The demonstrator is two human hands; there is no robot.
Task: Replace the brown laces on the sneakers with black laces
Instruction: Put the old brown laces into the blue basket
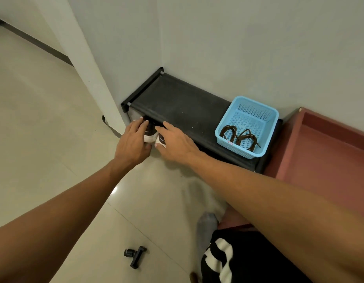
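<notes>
Black shoe rack [187, 107] in a pale-walled corner, on a tiled floor [54, 119].
Sneakers [150, 133] sit under the rack's left end. The left hand [134, 139] and right hand [173, 144] lie on them, fingers spread and nearly straight. At the rack's right end, a blue basket [250, 111] holds brown laces [240, 137].

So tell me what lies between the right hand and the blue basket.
Only bare rack top between right hand and blue basket, per the head view.
</notes>
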